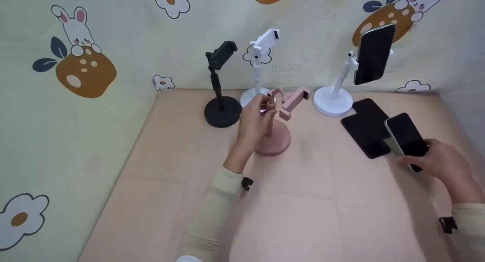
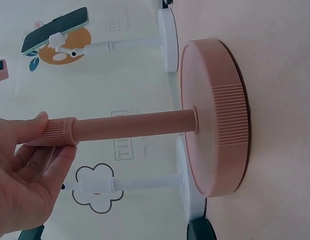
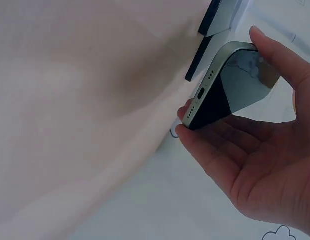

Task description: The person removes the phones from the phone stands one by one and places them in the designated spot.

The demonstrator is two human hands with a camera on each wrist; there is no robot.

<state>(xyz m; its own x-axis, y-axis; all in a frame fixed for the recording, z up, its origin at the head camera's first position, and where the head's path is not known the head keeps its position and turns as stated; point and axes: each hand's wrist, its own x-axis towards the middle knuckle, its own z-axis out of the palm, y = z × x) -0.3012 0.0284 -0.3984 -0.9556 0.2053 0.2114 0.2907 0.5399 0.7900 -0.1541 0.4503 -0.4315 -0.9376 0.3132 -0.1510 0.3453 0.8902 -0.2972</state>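
My left hand [image 1: 253, 120] grips the upper post of a pink phone stand [image 1: 273, 141]. In the left wrist view, thumb and fingers [image 2: 57, 165] close round the stand's ribbed collar [image 2: 54, 132], and the round base rests on the table. The stand's pink clamp [image 1: 294, 103] is tilted and holds nothing. At the right, my right hand [image 1: 447, 161] holds a phone [image 1: 407, 135] with a pale edge, dark screen up. The right wrist view shows this phone [image 3: 230, 82] raised off the table, thumb along one edge and fingers along the other.
Two dark phones [image 1: 363, 131] lie overlapping on the pink table [image 1: 288, 224]. A white stand [image 1: 333, 101] behind them carries another phone [image 1: 374, 54]. A black stand [image 1: 222, 112] and a second white stand [image 1: 265, 42] stand at the back, before a printed wall covering.
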